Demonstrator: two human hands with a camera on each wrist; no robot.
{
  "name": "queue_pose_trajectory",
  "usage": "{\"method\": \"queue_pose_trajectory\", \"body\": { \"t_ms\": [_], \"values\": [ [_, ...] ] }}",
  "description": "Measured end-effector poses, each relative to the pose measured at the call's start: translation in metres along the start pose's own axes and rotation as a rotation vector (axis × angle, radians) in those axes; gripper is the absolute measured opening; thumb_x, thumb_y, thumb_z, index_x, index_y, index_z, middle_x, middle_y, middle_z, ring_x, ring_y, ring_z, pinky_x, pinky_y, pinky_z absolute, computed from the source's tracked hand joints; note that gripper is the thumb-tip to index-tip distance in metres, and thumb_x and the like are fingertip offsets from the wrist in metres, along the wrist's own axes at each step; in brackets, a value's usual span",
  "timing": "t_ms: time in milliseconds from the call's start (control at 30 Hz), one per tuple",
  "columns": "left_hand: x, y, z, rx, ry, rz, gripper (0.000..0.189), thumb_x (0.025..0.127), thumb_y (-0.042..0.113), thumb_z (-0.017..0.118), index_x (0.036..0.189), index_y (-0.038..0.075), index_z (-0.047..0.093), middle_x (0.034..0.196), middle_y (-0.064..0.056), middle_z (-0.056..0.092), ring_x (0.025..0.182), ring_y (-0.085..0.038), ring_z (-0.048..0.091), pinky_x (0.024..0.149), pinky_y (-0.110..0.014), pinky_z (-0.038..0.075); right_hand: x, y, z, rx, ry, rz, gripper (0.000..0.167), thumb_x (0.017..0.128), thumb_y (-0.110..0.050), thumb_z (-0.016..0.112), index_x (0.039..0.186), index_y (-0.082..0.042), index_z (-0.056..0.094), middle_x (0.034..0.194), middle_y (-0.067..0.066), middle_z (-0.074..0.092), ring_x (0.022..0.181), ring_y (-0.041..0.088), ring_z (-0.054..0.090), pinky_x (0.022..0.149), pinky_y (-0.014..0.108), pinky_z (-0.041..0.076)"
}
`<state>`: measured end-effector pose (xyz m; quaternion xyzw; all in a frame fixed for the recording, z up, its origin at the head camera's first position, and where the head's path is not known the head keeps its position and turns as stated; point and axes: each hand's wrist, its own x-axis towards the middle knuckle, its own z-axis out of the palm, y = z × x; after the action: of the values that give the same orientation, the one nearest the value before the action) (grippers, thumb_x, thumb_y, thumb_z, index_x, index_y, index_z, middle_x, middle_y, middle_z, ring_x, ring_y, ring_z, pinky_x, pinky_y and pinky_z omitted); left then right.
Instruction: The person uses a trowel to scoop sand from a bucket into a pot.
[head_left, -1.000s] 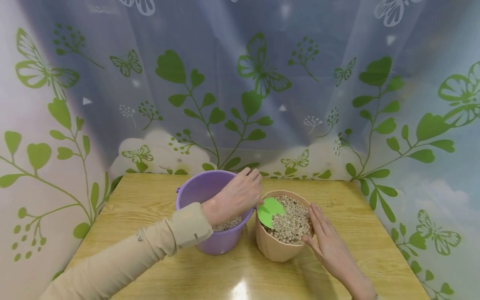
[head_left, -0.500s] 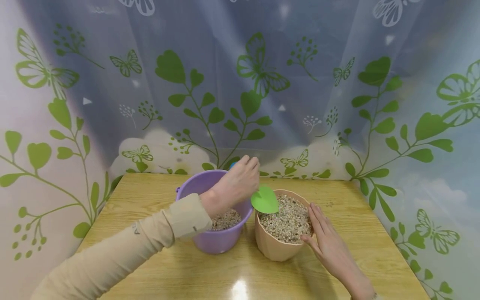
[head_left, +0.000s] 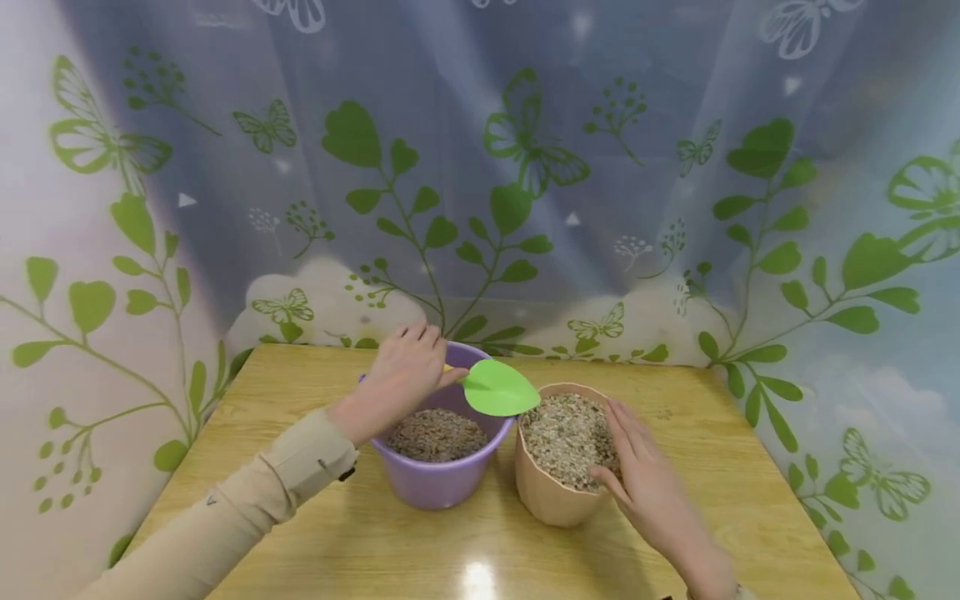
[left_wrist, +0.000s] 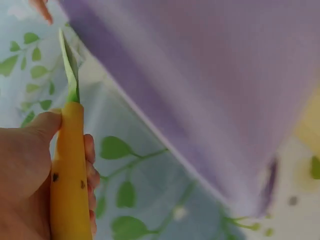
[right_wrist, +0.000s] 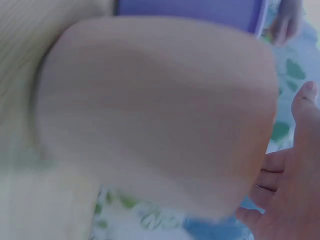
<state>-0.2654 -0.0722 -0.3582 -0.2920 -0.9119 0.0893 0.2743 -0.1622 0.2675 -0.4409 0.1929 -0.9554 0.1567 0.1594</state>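
Note:
My left hand [head_left: 405, 367] grips a small trowel by its yellow handle [left_wrist: 69, 165], its fingers curled round it in the left wrist view. The trowel's green blade [head_left: 498, 388] lies level above the right rim of a purple bucket [head_left: 435, 483], its tip by the edge of a peach-coloured flowerpot [head_left: 555, 504]. Pale grit [head_left: 566, 433] fills the pot nearly to the rim. Darker grit [head_left: 437, 435] lies lower in the bucket. My right hand [head_left: 652, 487] rests against the pot's right rim with its fingers straight; the right wrist view shows the pot's side beside that hand [right_wrist: 295, 165].
Bucket and pot stand side by side on a wooden table [head_left: 315, 533]. A curtain [head_left: 450, 167] with leaves and butterflies hangs behind the table's back edge and at both sides.
My left hand has lifted the trowel blade off the pot's grit and carried it left over the bucket, uncovering the grit in both. My right hand has stayed at the pot.

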Motion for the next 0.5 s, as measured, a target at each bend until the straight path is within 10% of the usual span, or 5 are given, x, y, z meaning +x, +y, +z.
{"method": "queue_pose_trajectory", "body": {
  "t_ms": [300, 500],
  "values": [
    [-0.027, -0.029, 0.021, 0.071, 0.057, -0.087, 0.055, 0.092, 0.058, 0.066, 0.081, 0.004, 0.069, 0.077, -0.007, 0.065, 0.070, -0.022, 0.061, 0.058, -0.032, 0.050, 0.047, -0.052, 0.021, 0.079, 0.091, -0.201, 0.082, 0.103, -0.056, 0.042, 0.156, 0.004, 0.027, 0.164, 0.020, 0.025, 0.149, 0.040, 0.028, 0.115, 0.060, 0.029],
    [-0.031, -0.039, 0.022, 0.173, -0.086, -0.025, 0.057, 0.092, 0.059, 0.064, 0.079, 0.003, 0.069, 0.079, -0.009, 0.067, 0.074, -0.022, 0.062, 0.066, -0.032, 0.053, 0.066, -0.078, 0.038, 0.068, 0.035, -0.243, 0.086, 0.102, -0.063, 0.028, 0.156, 0.003, 0.026, 0.164, 0.020, 0.025, 0.150, 0.037, 0.027, 0.116, 0.056, 0.031]
  ]
}}
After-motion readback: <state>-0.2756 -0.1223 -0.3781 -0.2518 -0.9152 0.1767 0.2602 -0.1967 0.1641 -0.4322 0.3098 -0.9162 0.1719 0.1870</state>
